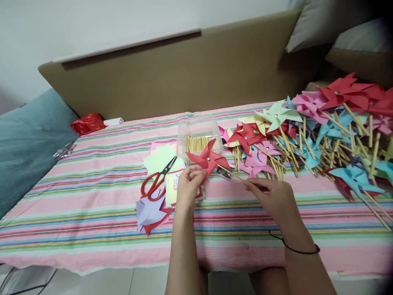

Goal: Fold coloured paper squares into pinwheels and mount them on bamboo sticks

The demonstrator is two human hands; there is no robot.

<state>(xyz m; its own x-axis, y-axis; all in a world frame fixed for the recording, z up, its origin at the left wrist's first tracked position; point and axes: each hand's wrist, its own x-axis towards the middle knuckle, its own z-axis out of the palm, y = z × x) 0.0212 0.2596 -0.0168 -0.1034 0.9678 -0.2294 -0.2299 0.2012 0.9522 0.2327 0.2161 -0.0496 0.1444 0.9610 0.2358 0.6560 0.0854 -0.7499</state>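
A red paper pinwheel with a pin at its centre is held up over the striped cloth. My left hand pinches one of its lower blades. Its wooden stick runs down to the right, and the fingers of my right hand are closed on the stick's end. Behind the pinwheel stands a clear plastic box with many short sticks in it. Red-handled scissors lie on coloured paper sheets left of my left hand. A small box of pins sits just below the stick.
Many finished pinwheels are piled on the right. Cut purple paper lies at front left. A red plastic bag and a metallic bundle lie far left, by the blue cushion. A brown backrest bounds the rear.
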